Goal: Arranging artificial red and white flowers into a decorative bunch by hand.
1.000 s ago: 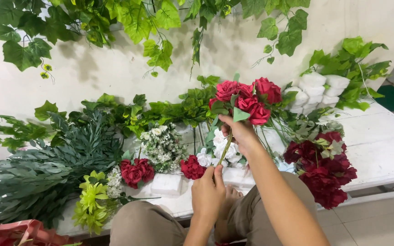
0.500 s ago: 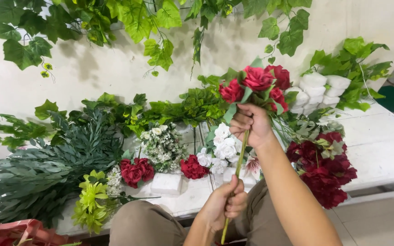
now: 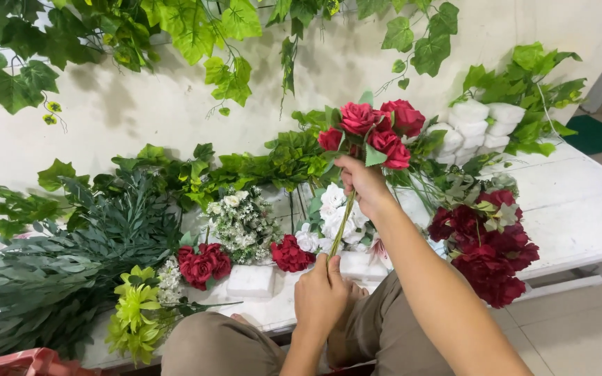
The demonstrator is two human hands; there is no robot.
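My right hand (image 3: 364, 182) grips a bunch of artificial red roses (image 3: 374, 129) just under the blooms, holding it upright above the bench. Its long green stem (image 3: 341, 223) runs down to my left hand (image 3: 323, 292), which is closed around the lower end, above my knees. Behind the stem lies a cluster of white flowers (image 3: 332, 212). A small red rose bunch (image 3: 290, 252) sits just left of my left hand.
A white bench (image 3: 573, 216) carries dark fern fronds (image 3: 71, 257), yellow-green flowers (image 3: 134, 313), another red rose bunch (image 3: 203, 263), small white blossoms (image 3: 242, 219), white foam blocks (image 3: 251, 280), dark red roses (image 3: 485, 247) and white roses (image 3: 479, 125). Ivy (image 3: 196, 28) hangs from the wall.
The rose bunch was lifted up and slightly right by my right hand. My left hand slid down the stem and closed on its lower end.
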